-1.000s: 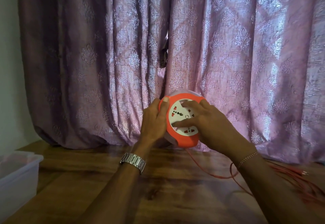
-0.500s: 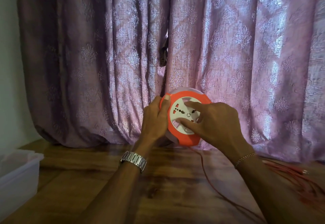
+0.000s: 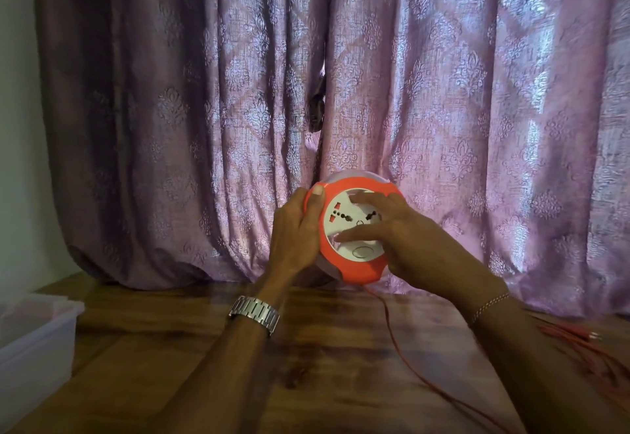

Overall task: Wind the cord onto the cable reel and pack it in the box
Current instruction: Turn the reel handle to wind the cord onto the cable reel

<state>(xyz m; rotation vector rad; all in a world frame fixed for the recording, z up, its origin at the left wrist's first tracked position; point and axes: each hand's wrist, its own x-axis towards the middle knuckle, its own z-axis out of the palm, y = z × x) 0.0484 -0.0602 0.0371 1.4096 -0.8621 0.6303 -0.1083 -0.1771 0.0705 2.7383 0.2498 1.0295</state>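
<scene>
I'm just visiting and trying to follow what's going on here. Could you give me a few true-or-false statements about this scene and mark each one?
1. Both hands are on the orange cable reel. True.
2. The left hand grips the reel's rim. True.
3. The reel lies inside the clear plastic box. False: it is held up above the wooden table.
4. All the orange cord is wound in. False: it trails across the table.
5. The right hand rests on the white socket face. True.

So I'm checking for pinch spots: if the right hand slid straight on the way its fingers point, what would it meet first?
Probably the left hand: the right hand points left across the reel face, toward the left thumb on the orange rim.
</scene>
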